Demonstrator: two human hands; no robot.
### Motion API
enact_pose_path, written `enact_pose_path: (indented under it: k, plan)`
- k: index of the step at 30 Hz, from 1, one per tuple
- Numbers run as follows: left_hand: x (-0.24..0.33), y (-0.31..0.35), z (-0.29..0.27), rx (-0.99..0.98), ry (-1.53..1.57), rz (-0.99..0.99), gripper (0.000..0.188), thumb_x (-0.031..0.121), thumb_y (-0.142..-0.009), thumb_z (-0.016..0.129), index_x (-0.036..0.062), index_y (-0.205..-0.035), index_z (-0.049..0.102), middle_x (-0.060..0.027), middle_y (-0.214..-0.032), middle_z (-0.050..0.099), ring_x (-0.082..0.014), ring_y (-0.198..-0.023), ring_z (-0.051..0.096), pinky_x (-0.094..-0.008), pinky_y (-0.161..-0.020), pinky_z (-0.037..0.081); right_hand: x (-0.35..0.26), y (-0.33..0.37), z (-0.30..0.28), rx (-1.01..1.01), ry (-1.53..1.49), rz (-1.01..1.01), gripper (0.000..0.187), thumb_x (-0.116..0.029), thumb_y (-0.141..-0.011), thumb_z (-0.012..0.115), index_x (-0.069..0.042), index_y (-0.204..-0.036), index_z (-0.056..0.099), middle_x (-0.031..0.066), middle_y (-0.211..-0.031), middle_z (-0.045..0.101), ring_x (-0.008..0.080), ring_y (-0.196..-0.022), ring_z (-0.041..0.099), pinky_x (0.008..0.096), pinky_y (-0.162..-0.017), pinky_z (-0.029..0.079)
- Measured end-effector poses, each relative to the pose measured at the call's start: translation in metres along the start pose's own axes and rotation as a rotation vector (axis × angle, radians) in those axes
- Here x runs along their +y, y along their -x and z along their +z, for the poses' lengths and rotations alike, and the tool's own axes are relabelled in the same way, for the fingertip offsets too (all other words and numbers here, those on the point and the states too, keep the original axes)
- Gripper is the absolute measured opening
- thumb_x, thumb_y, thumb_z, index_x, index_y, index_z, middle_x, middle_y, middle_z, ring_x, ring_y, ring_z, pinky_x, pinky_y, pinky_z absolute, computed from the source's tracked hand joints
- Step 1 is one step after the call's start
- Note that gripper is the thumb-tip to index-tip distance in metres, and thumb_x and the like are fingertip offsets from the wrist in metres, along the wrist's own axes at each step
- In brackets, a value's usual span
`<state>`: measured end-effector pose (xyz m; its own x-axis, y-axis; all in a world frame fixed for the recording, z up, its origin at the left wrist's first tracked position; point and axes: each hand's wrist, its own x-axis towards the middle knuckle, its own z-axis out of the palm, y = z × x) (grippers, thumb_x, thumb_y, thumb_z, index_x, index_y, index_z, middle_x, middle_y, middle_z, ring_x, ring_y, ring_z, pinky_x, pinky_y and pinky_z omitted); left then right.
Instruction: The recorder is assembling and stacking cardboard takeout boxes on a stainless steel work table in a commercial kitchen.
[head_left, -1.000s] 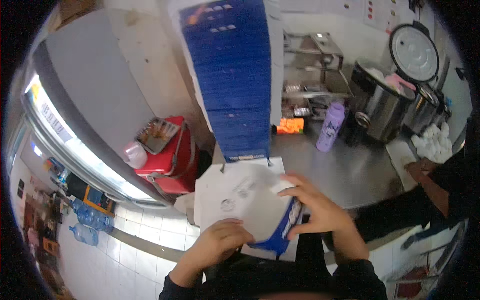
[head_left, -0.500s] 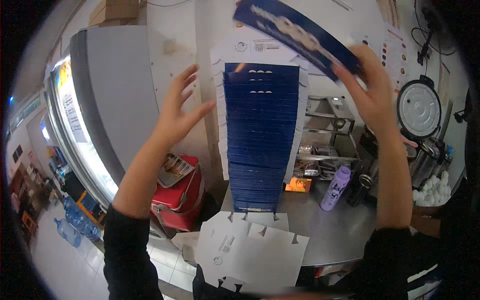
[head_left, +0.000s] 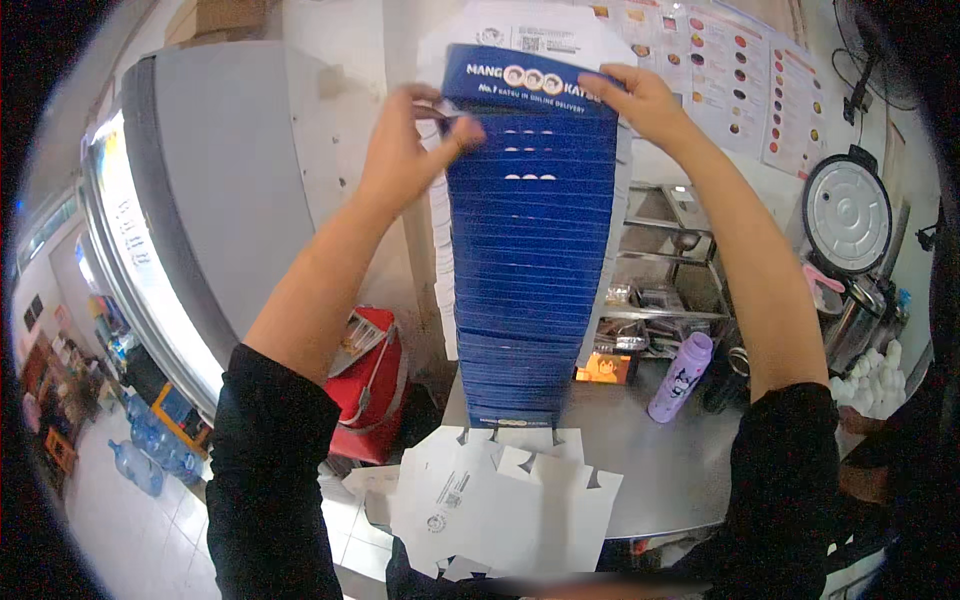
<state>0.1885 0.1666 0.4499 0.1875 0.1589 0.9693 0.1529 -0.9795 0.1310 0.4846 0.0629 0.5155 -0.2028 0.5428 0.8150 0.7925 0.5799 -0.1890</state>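
- Holding a folded dark-blue cardboard box (head_left: 530, 78) at head height, I have my left hand (head_left: 405, 150) pinched on its left end and my right hand (head_left: 640, 100) closed over its right end, both arms raised.
- That box sits level at the very top of a tall stack of identical dark-blue folded boxes (head_left: 528, 270), touching the one beneath it; I judge it nearly seated, though I cannot tell if its full weight rests on the stack.
- Both hands grip narrowly, fingers curled round the box edges, thumbs underneath or behind where I cannot see them well.
- Done so far, as I read it: a great many boxes are folded and piled, the stack rising from the grey metal counter (head_left: 660, 470) to above my shoulders.
- Left to do: a sheaf of flat white die-cut cardboard blanks (head_left: 500, 500) lies unfolded on the counter's near edge, just in front of the stack's foot, so I judge more folding remains.
- Beside the stack, to the right, a lilac plastic drink bottle (head_left: 680, 378) stands upright on the counter, apart from the boxes.
- A red bag (head_left: 372, 385) hangs low to the left, well clear of my hands.
- At this height the stack looks liable to lean if I let go unevenly.
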Motion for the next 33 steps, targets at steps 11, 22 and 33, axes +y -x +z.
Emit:
enact_pose_path:
  k: [11, 22, 33]
  plan:
    - [-0.038, -0.017, -0.011, -0.163, 0.051, -0.146, 0.034, 0.030, -0.094, 0.066, 0.0001, -0.111, 0.070, -0.0066, -0.108, 0.070, -0.0137, -0.101, 0.062, -0.0283, -0.091, 0.046, 0.027, 0.008, 0.039, 0.168, -0.692, 0.063, 0.061, -0.056, -0.106, 0.028, -0.008, -0.103, 0.065, 0.0014, -0.090, 0.064, 0.0122, -0.084, 0.056, 0.0273, -0.083, 0.045]
    - [-0.037, -0.052, -0.021, -0.476, 0.443, -0.170, 0.042, 0.028, -0.099, 0.056, 0.0013, -0.131, 0.059, -0.0128, -0.123, 0.065, -0.0216, -0.117, 0.058, -0.0377, -0.101, 0.045, 0.010, 0.007, 0.060, 0.345, -0.922, 0.085, 0.060, -0.054, -0.107, 0.025, -0.007, -0.093, 0.061, 0.0031, -0.084, 0.063, 0.0129, -0.078, 0.057, 0.0274, -0.078, 0.048]
    - [0.001, -0.076, 0.007, -0.707, 0.445, -0.398, 0.042, 0.019, -0.096, 0.064, 0.0006, -0.133, 0.056, -0.0126, -0.130, 0.061, -0.0209, -0.120, 0.057, -0.0383, -0.104, 0.045, 0.003, 0.016, 0.062, 0.418, -0.714, 0.038, 0.064, -0.047, -0.108, 0.024, 0.004, -0.113, 0.062, 0.0151, -0.107, 0.067, 0.0224, -0.100, 0.061, 0.0336, -0.093, 0.045]
